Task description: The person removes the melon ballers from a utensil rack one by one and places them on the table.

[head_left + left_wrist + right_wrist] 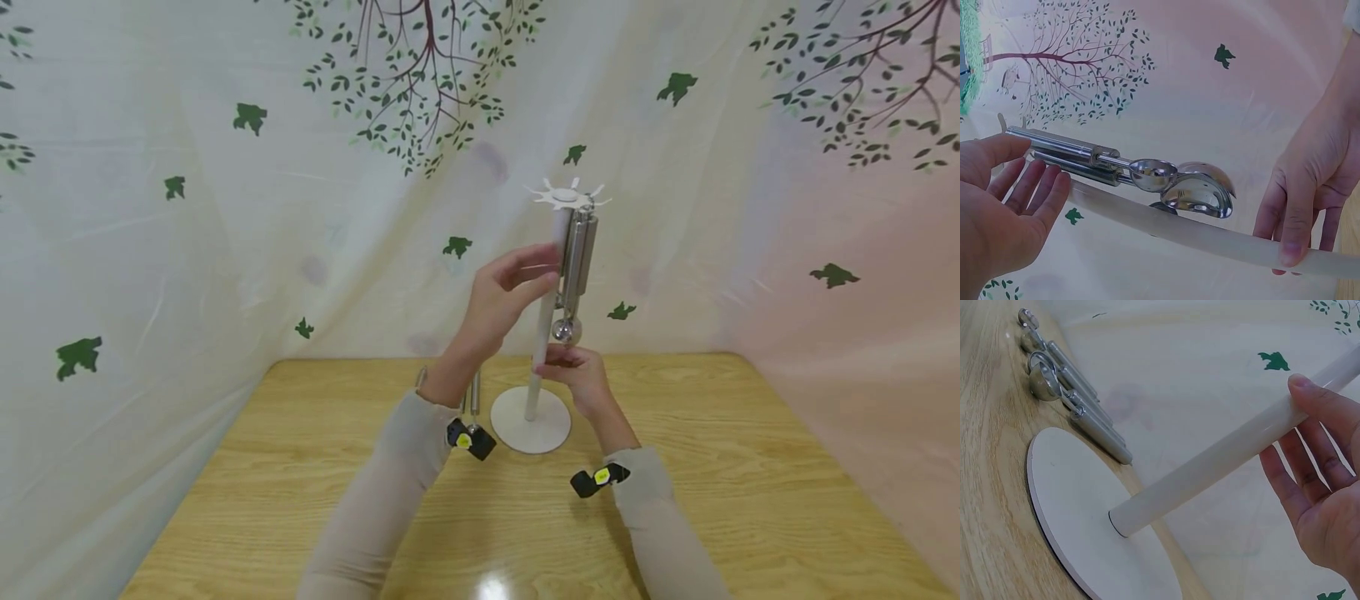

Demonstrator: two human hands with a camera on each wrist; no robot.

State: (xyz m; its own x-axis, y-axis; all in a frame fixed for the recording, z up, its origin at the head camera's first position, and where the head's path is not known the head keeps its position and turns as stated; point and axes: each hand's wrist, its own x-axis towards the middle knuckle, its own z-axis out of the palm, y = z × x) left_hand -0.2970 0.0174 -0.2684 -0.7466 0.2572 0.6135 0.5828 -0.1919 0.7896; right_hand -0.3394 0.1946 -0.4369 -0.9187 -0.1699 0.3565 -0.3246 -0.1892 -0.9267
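Observation:
A white utensil stand [545,342] has an upright pole, a round base [517,429] and a star-shaped hook top [566,197]. Shiny metal scoops [1194,194] hang from its hooks along the pole, rounded bowls downward and tube handles [576,254] upward. My left hand [502,296] is beside the upper pole, its loosely bent fingers at the hanging handles; thumb and fingertips stand apart. Lower down, just above the base, my right hand [581,379] holds the pole between thumb and fingers, as the right wrist view shows too [1329,456].
More metal scoops [1085,400] lie on the wooden table [300,483] beside the stand's base, partly hidden by my left forearm in the head view. A pale curtain [375,275] with printed leaves and branches hangs behind the table.

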